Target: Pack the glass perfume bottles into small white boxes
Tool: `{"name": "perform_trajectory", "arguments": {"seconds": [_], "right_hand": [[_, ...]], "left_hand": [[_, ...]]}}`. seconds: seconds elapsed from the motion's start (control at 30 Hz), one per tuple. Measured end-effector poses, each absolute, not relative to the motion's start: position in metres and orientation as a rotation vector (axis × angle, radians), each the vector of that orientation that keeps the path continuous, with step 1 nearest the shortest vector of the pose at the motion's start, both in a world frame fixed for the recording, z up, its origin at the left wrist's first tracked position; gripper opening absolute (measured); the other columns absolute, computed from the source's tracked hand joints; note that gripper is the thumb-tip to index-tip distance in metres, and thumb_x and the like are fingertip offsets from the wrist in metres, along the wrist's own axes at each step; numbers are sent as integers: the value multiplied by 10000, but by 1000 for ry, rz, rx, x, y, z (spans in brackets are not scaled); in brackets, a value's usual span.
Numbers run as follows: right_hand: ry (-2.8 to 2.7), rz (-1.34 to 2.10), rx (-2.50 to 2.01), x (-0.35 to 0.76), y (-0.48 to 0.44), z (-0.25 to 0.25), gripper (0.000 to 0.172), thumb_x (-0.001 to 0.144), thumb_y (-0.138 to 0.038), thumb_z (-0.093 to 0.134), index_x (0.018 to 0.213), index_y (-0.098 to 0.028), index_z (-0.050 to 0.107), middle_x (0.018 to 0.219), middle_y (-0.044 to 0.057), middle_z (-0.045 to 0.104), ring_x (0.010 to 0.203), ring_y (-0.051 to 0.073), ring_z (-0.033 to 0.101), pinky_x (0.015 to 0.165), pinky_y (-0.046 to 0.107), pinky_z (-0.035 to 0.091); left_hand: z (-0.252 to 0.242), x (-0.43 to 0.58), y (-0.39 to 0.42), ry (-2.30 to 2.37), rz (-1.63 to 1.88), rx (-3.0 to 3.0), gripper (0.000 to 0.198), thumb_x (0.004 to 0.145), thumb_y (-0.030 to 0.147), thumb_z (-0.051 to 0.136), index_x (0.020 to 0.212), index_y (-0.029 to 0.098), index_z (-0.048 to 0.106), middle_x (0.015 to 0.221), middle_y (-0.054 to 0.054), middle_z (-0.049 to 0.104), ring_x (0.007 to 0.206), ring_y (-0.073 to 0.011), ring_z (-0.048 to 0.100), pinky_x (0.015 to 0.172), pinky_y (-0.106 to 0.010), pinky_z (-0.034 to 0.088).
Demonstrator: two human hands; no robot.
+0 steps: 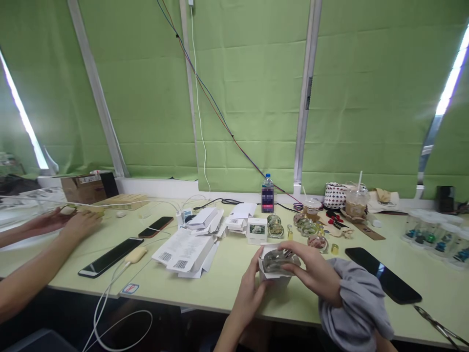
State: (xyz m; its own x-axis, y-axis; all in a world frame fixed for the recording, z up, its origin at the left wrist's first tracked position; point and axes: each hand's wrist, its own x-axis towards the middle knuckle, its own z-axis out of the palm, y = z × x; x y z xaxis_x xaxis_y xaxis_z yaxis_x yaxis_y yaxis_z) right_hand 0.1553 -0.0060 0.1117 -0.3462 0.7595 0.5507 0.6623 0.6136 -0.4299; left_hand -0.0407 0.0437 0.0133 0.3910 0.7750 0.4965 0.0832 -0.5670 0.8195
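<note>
At the table's front edge my left hand (252, 283) is closed around a small white box (275, 279) with its top open. My right hand (311, 269) grips a rounded clear glass bottle (274, 261) at the box's mouth; how far it sits inside I cannot tell. Just behind stands a white box with a flower picture (257, 231). Beside that are round glass bottles (275, 230) and a small yellowish vial (290, 232). Another round bottle with pinkish contents (317, 243) lies behind my right hand, near a gold cap (334, 249).
Flattened white boxes (190, 249) are piled left of centre. A water bottle (267, 193) and drink cups (356, 203) stand behind. Right: a black phone (383, 275), metal scissors-like tool (436, 325), clear tubs (439, 237). Left: another person's hands (78, 225), phones (110, 256), cables.
</note>
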Motion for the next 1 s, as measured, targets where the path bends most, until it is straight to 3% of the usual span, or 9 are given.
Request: {"name": "perform_trajectory", "arguments": {"seconds": [0.23, 0.4, 0.63, 1.0], "right_hand": [[-2271, 152, -1214, 147, -8, 112, 388, 811, -91, 477, 1151, -272, 519, 1168, 49, 592, 1023, 207, 576, 846, 325, 472], [-2269, 161, -1225, 141, -10, 110, 592, 741, -25, 458, 1279, -269, 434, 1250, 53, 559, 1172, 213, 484, 955, 354, 423], [-2295, 132, -1282, 138, -13, 113, 362, 796, -42, 475, 1100, -238, 500, 1095, 55, 602, 1029, 221, 534, 844, 337, 453], [-2370, 30, -1415, 137, -13, 112, 277, 813, -48, 497, 1014, -239, 496, 1015, 27, 619, 928, 203, 560, 747, 300, 437]], "left_hand": [[10, -40, 44, 747, 1234, 1963, 679, 839, 129, 511, 1450, 269, 251, 1494, -55, 363, 1367, -236, 344, 1138, -416, 273], [8, -39, 44, 738, 1252, 2042, 649, 856, 122, 468, 1453, 249, 246, 1499, -63, 354, 1378, -231, 328, 1147, -422, 259], [9, -40, 43, 771, 1257, 2063, 663, 854, 109, 449, 1464, 241, 223, 1504, -61, 348, 1375, -223, 336, 1141, -404, 277], [12, -40, 42, 774, 1256, 2072, 648, 861, 137, 459, 1459, 259, 242, 1494, -43, 369, 1364, -220, 357, 1133, -390, 295]]}}
